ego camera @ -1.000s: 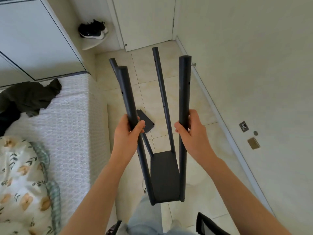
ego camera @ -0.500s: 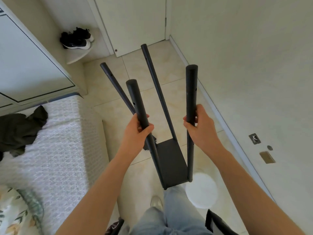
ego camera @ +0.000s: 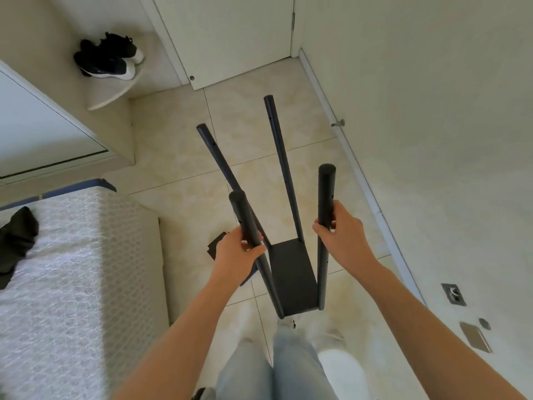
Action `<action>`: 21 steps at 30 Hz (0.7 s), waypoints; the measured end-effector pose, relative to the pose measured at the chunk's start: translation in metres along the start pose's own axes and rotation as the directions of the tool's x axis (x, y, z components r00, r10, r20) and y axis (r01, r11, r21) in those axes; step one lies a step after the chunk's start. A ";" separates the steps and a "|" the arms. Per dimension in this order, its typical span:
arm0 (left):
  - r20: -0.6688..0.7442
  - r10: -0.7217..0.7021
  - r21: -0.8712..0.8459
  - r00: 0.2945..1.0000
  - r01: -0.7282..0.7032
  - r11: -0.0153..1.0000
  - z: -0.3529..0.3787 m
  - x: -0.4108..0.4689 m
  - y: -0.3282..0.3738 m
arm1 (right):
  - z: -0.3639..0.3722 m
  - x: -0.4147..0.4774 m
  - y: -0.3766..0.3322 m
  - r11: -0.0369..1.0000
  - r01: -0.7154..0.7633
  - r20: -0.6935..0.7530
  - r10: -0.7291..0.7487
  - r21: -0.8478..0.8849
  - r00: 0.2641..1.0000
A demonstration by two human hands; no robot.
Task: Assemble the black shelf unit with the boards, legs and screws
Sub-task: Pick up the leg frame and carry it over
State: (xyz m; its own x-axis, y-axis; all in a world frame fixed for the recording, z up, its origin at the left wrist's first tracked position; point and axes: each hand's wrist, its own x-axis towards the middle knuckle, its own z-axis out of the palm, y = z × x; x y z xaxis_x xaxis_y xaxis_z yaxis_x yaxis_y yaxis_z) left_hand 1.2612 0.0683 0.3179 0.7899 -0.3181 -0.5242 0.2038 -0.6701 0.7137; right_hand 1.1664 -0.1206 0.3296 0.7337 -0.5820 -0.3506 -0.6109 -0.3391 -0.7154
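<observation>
White quilted bedding fills the left side, with a dark garment lying on it at nine o'clock. Black shoes sit on a corner ledge at eleven o'clock. A loose black panel lies on the tiled floor, partly hidden behind the left hand, whose fingers and thumb wrap the near-left leg. The half-built shelf unit sits at the centre, held in both hands. One black board joins four legs at their lower ends, and the legs point toward twelve o'clock. The right hand is curled round the near-right leg. At four o'clock a plate is set in the wall.
</observation>
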 end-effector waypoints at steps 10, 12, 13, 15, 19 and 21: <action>-0.081 -0.084 -0.046 0.993 0.081 0.996 0.084 0.116 -0.029 | 0.044 0.120 0.063 0.970 -0.220 -0.007 0.222 0.102 0.975; -0.090 -0.109 -0.072 0.990 0.103 0.992 0.095 0.132 -0.038 | 0.055 0.137 0.076 0.963 -0.241 0.001 0.243 0.121 0.970; -0.092 -0.124 -0.078 0.988 0.117 0.990 0.101 0.140 -0.043 | 0.061 0.144 0.082 0.960 -0.249 0.006 0.251 0.131 0.968; -0.109 -0.147 -0.075 0.983 0.139 0.987 0.111 0.156 -0.052 | 0.073 0.158 0.095 0.953 -0.263 0.014 0.264 0.148 0.965; -0.119 -0.192 -0.073 0.974 0.184 0.980 0.129 0.182 -0.067 | 0.094 0.180 0.119 0.948 -0.259 0.014 0.261 0.183 0.965; -0.119 -0.209 -0.080 0.971 0.201 0.976 0.138 0.193 -0.075 | 0.101 0.188 0.129 0.949 -0.254 0.010 0.257 0.189 0.966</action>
State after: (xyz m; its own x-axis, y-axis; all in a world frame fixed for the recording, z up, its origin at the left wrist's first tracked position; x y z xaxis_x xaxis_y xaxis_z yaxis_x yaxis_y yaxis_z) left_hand 1.3184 -0.0351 0.0994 0.7931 -0.0887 -0.6027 0.4035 -0.6648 0.6287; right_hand 1.2558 -0.1995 0.1103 0.5549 -0.6425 -0.5284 -0.7096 -0.0341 -0.7038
